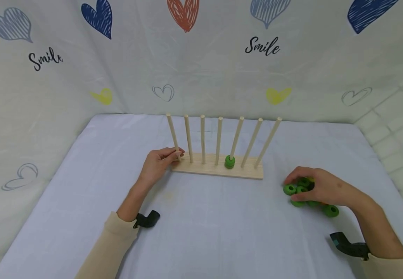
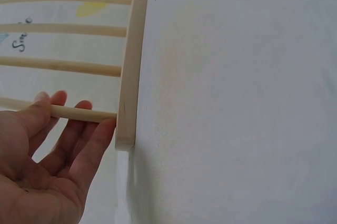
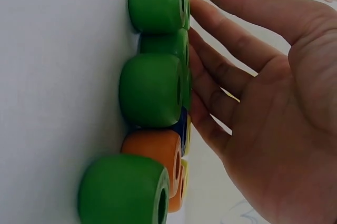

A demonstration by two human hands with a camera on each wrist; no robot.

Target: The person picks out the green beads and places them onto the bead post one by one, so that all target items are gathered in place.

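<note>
Pale, grained wood makes up the stand (image 1: 215, 169), a flat board with 7 smooth round pegs (image 1: 218, 139), set on a white-clothed, faintly creased worktop (image 1: 201, 232). I see my left grip (image 1: 154, 164) pinching the leftmost peg (image 1: 172, 131) near its base. 2 stacked green beads (image 1: 229, 162) sit on the 5th peg from the left. My right grip (image 1: 327, 188) arches loosely, unclenched, over glossy barrel-shaped beads (image 3: 150, 90), green, orange and blue, clustered right of the stand.
</note>
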